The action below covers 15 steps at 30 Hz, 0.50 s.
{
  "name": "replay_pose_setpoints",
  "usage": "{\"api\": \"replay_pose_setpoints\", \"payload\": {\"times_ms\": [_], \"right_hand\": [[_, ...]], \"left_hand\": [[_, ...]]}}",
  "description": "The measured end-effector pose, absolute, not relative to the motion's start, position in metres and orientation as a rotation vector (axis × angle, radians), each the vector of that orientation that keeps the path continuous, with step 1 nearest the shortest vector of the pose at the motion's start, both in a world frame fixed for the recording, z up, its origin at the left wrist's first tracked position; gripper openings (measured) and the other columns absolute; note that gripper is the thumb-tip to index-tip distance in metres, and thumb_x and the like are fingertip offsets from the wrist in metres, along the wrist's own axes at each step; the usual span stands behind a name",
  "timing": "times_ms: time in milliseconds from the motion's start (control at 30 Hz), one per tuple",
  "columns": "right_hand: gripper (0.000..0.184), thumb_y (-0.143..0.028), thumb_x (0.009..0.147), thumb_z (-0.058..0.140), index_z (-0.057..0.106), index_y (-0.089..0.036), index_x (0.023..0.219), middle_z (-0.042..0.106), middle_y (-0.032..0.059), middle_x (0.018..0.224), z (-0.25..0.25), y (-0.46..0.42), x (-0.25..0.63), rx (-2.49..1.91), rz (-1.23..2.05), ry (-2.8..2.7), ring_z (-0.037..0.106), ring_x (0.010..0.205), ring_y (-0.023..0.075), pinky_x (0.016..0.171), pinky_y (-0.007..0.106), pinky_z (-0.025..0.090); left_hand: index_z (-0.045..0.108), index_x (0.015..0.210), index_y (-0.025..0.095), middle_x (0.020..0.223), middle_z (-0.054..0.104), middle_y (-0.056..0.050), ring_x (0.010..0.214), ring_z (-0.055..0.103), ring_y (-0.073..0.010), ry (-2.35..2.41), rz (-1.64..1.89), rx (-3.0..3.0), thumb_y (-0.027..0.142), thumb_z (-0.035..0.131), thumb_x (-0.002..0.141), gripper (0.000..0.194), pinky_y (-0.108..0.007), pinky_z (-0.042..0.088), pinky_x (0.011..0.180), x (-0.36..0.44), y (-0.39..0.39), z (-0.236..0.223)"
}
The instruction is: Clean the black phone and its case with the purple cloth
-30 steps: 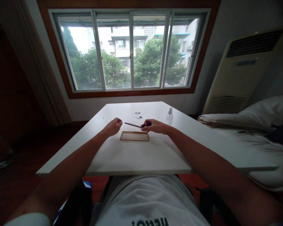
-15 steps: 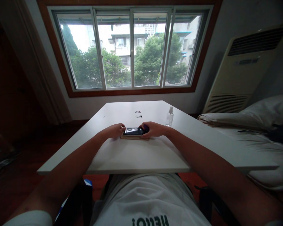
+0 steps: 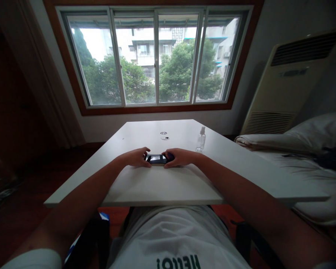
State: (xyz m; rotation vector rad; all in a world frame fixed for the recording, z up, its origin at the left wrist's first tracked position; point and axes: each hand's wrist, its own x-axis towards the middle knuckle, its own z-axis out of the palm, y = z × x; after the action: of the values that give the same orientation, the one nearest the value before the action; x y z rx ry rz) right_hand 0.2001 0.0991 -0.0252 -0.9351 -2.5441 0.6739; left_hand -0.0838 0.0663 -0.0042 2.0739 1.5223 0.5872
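A dark-screened phone (image 3: 157, 159) lies nearly flat at the middle of the white table (image 3: 145, 186), its glass reflecting the window. My left hand (image 3: 137, 157) closes around the phone's left end, thumb at the near edge and a fingertip raised over the far edge. Around the right end curls my right hand (image 3: 182, 157), with its thumb along the near edge. A small dark, purplish thing (image 3: 170, 157) sits within the right hand, over that end of the phone; its kind cannot be made out. Beyond the right wrist stands a clear spray bottle (image 3: 201, 141), upright and untouched.
Two round fittings (image 3: 165, 138) are set in the tabletop behind the phone. A window (image 3: 156, 59) spans the wall ahead. At the right are a tall air conditioner (image 3: 285, 82) and pale bedding (image 3: 319, 186).
Both hands have come round the phone's ends, thumbs now at its near edge. The left hand has moved slightly right and down, and the tan edge beneath the phone shows much less.
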Motion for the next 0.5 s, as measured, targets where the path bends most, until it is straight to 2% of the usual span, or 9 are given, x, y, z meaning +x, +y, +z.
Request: {"api": "replay_pose_setpoints", "payload": {"times_ms": [133, 300, 367, 433, 500], "right_hand": [[0.053, -0.065, 0.065, 0.080, 0.055, -0.021, 0.083, 0.068, 0.0015, 0.090, -0.028, 0.098, 0.198, -0.940, 0.585, -2.566, 0.056, 0.077, 0.0189, 0.065, 0.028, 0.039], [0.047, -0.056, 0.068, 0.080, 0.052, -0.021, 0.084, 0.067, 0.0014, 0.090, -0.032, 0.098, 0.196, -0.907, 0.488, -2.482, 0.055, 0.077, 0.0185, 0.067, 0.028, 0.039], [0.045, -0.053, 0.069, 0.080, 0.051, -0.021, 0.083, 0.067, 0.0015, 0.091, -0.032, 0.097, 0.194, -0.910, 0.440, -2.405, 0.055, 0.077, 0.0179, 0.067, 0.028, 0.039], [0.043, -0.051, 0.070, 0.079, 0.050, -0.021, 0.082, 0.067, 0.0022, 0.093, -0.032, 0.096, 0.191, -0.912, 0.401, -2.306, 0.055, 0.078, 0.0175, 0.068, 0.028, 0.040], [0.044, -0.051, 0.070, 0.080, 0.051, -0.020, 0.082, 0.067, 0.0031, 0.094, -0.030, 0.094, 0.188, -0.916, 0.397, -2.219, 0.056, 0.078, 0.0174, 0.067, 0.027, 0.040]], "left_hand": [[0.065, 0.126, 0.021, 0.110, 0.068, -0.011, 0.088, 0.066, -0.0248, 1.453, 0.628, 2.057, 0.033, 0.098, 0.045, 0.088, -0.030, 0.051, 0.073, -0.088, 0.068, -0.006], [0.057, 0.135, 0.022, 0.129, 0.059, -0.018, 0.085, 0.068, -0.0220, 1.304, 0.828, 1.755, 0.024, 0.098, 0.048, 0.096, -0.035, 0.056, 0.074, -0.086, 0.069, -0.003], [0.051, 0.140, 0.020, 0.127, 0.060, -0.021, 0.085, 0.070, -0.0240, 1.251, 0.940, 1.586, 0.024, 0.097, 0.054, 0.098, -0.038, 0.058, 0.075, -0.081, 0.070, -0.003], [0.054, 0.135, 0.014, 0.114, 0.066, -0.020, 0.084, 0.071, -0.0249, 1.216, 0.993, 1.452, 0.028, 0.093, 0.066, 0.081, -0.039, 0.060, 0.076, -0.075, 0.071, -0.004], [0.061, 0.119, 0.008, 0.098, 0.070, -0.017, 0.081, 0.071, -0.0221, 1.167, 1.004, 1.338, 0.029, 0.084, 0.079, 0.051, -0.035, 0.060, 0.076, -0.070, 0.072, -0.005]]}}
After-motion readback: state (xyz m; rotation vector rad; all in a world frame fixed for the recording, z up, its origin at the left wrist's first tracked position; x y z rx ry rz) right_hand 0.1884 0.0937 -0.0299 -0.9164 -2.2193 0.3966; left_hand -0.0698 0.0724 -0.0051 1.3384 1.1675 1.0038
